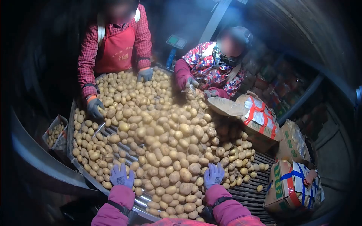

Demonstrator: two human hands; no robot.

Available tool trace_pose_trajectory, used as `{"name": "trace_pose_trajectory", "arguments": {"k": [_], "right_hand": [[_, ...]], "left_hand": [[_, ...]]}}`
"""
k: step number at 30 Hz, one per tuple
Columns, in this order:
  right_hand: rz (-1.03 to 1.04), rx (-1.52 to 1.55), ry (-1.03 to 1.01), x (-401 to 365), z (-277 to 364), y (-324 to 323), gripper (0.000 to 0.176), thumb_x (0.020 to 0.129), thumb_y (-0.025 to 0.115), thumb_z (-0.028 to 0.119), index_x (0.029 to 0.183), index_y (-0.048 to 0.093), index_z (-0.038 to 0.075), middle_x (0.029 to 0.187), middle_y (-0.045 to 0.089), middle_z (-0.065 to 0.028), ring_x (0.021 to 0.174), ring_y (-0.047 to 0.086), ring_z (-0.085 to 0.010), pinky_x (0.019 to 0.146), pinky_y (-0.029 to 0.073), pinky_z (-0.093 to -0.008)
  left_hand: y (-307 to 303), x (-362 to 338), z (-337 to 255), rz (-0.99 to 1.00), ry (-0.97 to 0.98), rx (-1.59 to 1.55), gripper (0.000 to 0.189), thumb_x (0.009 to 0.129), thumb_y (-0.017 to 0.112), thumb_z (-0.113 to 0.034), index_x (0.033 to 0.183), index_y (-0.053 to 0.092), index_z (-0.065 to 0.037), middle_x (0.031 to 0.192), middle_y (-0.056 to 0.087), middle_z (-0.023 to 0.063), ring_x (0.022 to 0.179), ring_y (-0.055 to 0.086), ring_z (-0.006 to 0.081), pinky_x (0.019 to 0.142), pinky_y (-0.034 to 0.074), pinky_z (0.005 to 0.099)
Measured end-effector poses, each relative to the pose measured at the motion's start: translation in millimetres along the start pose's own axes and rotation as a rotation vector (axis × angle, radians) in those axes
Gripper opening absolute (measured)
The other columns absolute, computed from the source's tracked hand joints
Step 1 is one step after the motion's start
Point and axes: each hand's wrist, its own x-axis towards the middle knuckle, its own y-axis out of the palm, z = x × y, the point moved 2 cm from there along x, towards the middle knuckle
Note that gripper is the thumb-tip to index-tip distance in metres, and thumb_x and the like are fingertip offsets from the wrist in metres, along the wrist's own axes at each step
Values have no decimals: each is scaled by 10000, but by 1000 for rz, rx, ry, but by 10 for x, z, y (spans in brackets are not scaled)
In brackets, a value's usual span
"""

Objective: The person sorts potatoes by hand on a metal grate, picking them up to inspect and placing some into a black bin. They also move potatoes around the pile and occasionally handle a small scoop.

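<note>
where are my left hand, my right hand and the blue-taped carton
left hand (121, 175), head view, back of the glove
right hand (213, 175), head view, back of the glove
blue-taped carton (290, 186), head view, taped face

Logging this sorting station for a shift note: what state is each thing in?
Potatoes, loose, heaped on slatted table.
Left hand, open, flat on potatoes.
Right hand, open, flat on potatoes.
Blue-strapped box, shut.
Small side box, open, holding potatoes.
</note>
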Motion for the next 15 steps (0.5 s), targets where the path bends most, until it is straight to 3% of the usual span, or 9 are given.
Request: {"name": "trace_pose_trajectory", "arguments": {"k": [15], "right_hand": [[47,3,32,-53,-32,9,306,885,535,252,1144,614,108,1149,593,-98,1206,450,-364,1021,307,-504]], "left_hand": [[14,-26,10,-18,20,16,543,789,605,-442,1242,560,-146,1263,474,168,1177,447,370,897,401,533]]}}
